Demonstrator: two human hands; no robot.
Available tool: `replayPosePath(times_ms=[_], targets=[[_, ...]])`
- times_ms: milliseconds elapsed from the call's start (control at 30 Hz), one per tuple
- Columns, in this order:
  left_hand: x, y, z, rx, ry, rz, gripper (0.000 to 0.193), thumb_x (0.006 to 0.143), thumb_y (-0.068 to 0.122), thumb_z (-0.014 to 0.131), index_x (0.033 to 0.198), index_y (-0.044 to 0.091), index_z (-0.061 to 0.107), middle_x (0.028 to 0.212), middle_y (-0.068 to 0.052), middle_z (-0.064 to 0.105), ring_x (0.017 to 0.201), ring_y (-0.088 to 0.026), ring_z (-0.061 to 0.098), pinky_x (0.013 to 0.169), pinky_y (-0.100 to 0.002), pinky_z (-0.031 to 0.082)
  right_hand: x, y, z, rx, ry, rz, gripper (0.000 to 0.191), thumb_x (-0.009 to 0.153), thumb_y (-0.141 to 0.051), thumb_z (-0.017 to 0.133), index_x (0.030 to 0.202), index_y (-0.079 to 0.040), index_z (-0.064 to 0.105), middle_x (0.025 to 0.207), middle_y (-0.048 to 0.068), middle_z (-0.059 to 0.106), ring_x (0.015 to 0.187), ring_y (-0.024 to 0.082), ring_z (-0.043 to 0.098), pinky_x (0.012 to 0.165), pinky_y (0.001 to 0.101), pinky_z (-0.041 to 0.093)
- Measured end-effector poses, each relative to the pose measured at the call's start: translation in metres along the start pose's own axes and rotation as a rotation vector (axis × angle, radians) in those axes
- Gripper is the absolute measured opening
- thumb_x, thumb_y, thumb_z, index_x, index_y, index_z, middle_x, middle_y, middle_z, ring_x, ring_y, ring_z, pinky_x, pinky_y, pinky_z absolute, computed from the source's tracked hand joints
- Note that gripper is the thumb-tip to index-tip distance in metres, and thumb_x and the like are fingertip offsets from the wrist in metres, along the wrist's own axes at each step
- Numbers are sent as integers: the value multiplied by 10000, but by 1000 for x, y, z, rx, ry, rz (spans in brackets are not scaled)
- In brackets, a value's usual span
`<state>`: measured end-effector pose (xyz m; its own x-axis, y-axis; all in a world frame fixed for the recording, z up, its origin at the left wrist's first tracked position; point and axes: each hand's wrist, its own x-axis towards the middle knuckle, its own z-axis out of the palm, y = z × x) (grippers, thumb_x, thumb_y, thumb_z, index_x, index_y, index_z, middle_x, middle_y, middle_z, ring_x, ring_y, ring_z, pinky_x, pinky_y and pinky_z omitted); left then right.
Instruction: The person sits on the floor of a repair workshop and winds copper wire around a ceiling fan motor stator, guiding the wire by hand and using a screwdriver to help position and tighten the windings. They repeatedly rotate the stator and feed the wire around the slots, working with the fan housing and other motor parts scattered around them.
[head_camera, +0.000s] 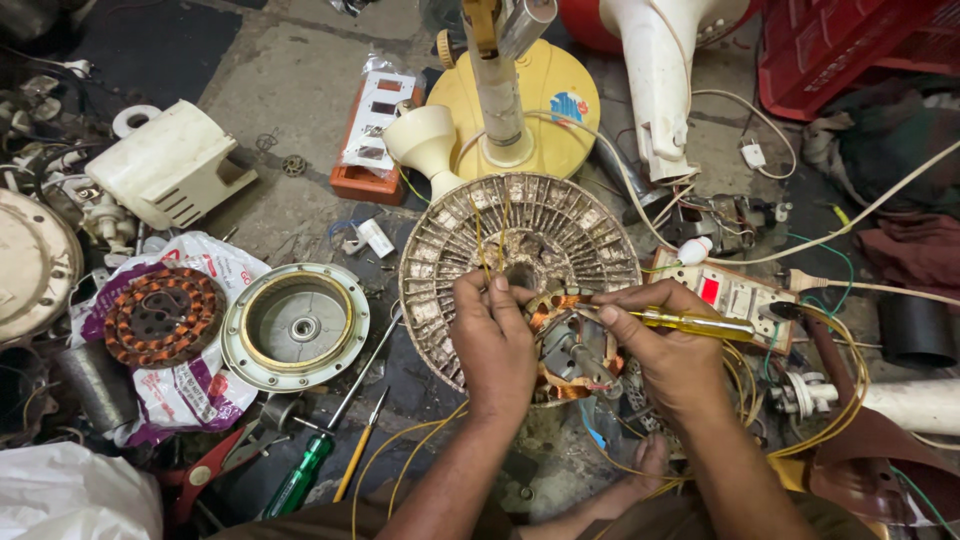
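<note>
My left hand (492, 340) grips the rim of a copper-wound motor stator (572, 352) that rests against a round, dirty slotted fan housing (520, 235). My right hand (668, 352) holds a yellow-handled screwdriver (700, 323), its tip pointed left into the stator's windings near my left fingers. Thin yellow wires (840, 400) run from the motor off to the right and down past my wrists.
A second copper stator (164, 316) lies on a plastic bag at left, beside a round metal motor cover (296, 325). A green screwdriver (300, 478), red pliers (205, 470), a yellow fan base (520, 105), a white switch board (735, 293) and a red crate (850, 50) surround me.
</note>
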<state>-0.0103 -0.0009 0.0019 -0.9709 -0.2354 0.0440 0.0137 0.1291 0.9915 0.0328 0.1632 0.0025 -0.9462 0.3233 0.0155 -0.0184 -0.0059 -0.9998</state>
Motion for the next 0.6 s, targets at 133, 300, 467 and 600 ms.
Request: replayPosePath(times_ms=[133,300,467,600], targets=[[0,-1,-1,-14,5,30,110,1058,123,502,1062,17,532,799,-77,755,651,-140,684,602,-320,529,-1,1,2,197,4,11,166,876,-23,769,960,-24,626,1042,142,760,985,183,717,953,329,571],[-2,-1,2,-28,0,29,106,1054,125,501,1065,22,524,797,-79,759,679,-137,713,620,-316,547,0,2,0,35,19,42,152,871,4,764,960,-14,642,1035,147,764,950,177,704,909,325,567],[-1,-1,1,-8,5,27,101,1049,115,500,1059,20,533,807,-84,762,651,-165,703,605,-331,536,0,6,0,144,20,-15,160,889,-3,762,974,-19,627,1044,142,755,964,169,707,930,322,574],[-1,0,1,-11,11,42,103,1051,115,506,1061,16,531,802,-87,757,665,-163,709,609,-332,538,2,8,-1,180,5,11,162,884,3,762,974,-20,629,1044,145,754,965,175,709,923,325,572]])
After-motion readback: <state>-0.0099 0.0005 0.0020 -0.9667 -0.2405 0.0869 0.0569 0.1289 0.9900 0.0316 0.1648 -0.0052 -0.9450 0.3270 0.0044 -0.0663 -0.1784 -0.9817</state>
